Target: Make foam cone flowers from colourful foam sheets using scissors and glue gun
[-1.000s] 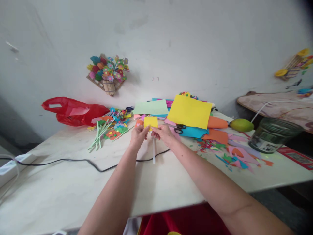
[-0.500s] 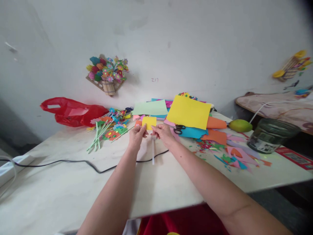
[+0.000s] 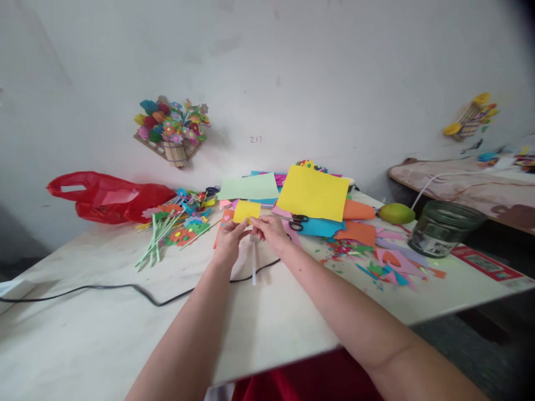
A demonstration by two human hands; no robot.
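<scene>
A small yellow square (image 3: pixel 246 211) is pinched along its near edge by my left hand (image 3: pixel 229 236) and my right hand (image 3: pixel 270 231), whose fingertips nearly meet. Below the fingers a translucent white stick (image 3: pixel 254 264) points toward me; its far end is partly hidden by the hands. Just beyond lie a pale green sheet (image 3: pixel 248 187) and a large yellow sheet (image 3: pixel 313 194). Black-handled scissors (image 3: pixel 298 223) rest to the right of my right hand. An orange piece with small hearts (image 3: pixel 227 218) is behind my left hand.
At left are a red plastic bag (image 3: pixel 112 197), pale green strips (image 3: pixel 156 239) and foam flowers (image 3: pixel 184 235). A black cable (image 3: pixel 146 297) crosses the table. Colored scraps (image 3: pixel 397 267), a green-yellow fruit (image 3: pixel 396 213) and a glass jar (image 3: pixel 443 228) are at right.
The view has shifted a little to the right, so things appear farther left. My fingertips have come closer together on the yellow square, and more of the orange piece shows.
</scene>
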